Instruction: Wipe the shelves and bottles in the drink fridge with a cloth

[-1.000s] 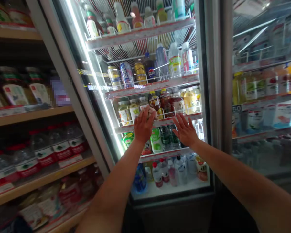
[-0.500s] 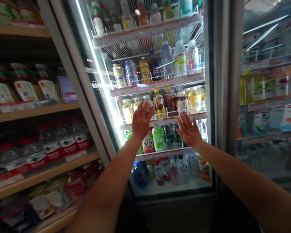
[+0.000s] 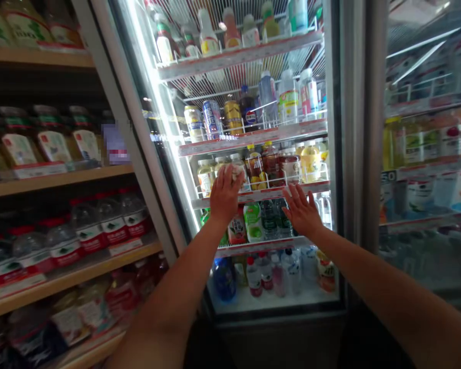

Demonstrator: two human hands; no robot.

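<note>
My left hand (image 3: 225, 197) is up against the glass door of a drinks fridge, its fingers closed over a crumpled whitish cloth (image 3: 236, 176). Only part of that cloth shows past the fingers. To the right, my right hand (image 3: 301, 209) holds nothing; its fingers are spread and lie flat on or very near the glass. Behind the pane, between the two hands, stand a dark bottle with a yellow cap (image 3: 255, 166) and a green-and-white bottle (image 3: 253, 221). My fingers hide parts of the shelf edge and some bottles.
Left of the fridge, wooden shelves (image 3: 57, 182) carry bottles, among them several red-capped water bottles (image 3: 88, 225). A metal frame post (image 3: 363, 128) divides this door from another glass-fronted fridge at right. Bottles (image 3: 255, 277) stand low inside the near fridge.
The view has shifted slightly, so shelves and fridge sit a little further right and lower. Both hands keep nearly the same places on the glass, the left still with the cloth.
</note>
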